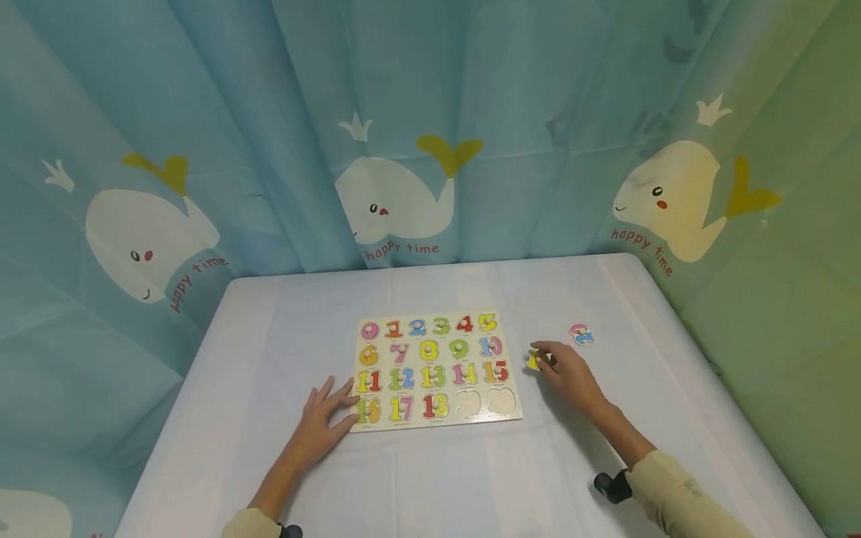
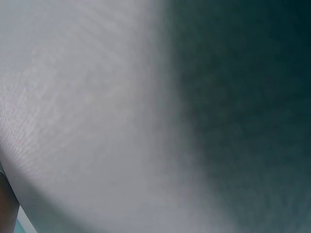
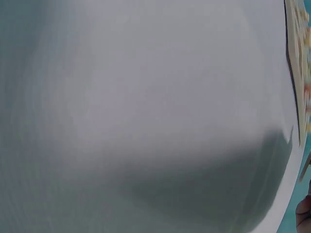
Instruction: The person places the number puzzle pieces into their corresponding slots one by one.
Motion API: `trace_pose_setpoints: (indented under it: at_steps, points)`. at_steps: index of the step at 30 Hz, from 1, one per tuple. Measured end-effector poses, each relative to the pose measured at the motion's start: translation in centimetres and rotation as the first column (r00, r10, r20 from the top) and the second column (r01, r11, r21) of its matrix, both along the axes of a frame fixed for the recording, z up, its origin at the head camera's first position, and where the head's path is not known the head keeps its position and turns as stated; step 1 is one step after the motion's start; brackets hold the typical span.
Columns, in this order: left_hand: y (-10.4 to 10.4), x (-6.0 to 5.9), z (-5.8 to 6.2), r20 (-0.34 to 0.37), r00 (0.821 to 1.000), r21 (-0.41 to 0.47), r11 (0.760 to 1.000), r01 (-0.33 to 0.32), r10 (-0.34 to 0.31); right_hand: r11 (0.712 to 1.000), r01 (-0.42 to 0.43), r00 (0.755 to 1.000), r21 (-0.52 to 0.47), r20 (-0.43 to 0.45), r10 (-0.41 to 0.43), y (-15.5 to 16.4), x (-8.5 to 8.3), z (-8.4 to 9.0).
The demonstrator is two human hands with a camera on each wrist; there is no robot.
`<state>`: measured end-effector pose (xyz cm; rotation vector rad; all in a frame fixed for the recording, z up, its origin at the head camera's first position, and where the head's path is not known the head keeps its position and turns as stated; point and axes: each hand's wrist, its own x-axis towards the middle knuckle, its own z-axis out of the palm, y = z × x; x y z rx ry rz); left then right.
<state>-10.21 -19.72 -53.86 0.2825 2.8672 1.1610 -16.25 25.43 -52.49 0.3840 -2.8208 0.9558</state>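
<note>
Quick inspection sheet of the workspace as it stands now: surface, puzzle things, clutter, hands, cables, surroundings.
Surface: white table, cloth-covered.
Job's things: number puzzle board lies flat at centre, its last two recesses at bottom right unfilled; yellow piece right of the board; pink-and-blue piece farther right, lying alone.
Clutter: nothing seen.
Hands: left hand flat, fingers on the board's lower left corner; right hand pinches the yellow piece.
Cables: nothing seen.
Surroundings: blue whale-print curtain behind and beside.

Right hand (image 1: pixel 570 375) pinches yellow piece (image 1: pixel 534 361); left hand (image 1: pixel 324 418) steadies board (image 1: pixel 433 370).
</note>
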Motion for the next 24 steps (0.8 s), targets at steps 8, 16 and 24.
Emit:
trace_pose_setpoints:
  at_steps: [8, 16, 24]
  points:
    - [-0.1, 0.1, 0.1, 0.009, 1.000, 0.006, 1.000, 0.008, -0.008, 0.984, -0.164, 0.986, 0.064, 0.019, 0.163, -3.0, 1.0, 0.4]
    - [0.0, 0.1, 0.0, -0.009, 1.000, 0.013, 1.000, 0.008, -0.008, 0.896, -0.441, 0.897, 0.057, 0.014, 0.441, -5.0, 2.5, 0.0]
    - [0.0, 0.1, 0.1, -0.005, 1.000, 0.000, 1.000, -0.001, 0.001, 0.898, -0.438, 0.899, 0.036, 0.026, 0.437, -6.7, 2.7, -0.4]
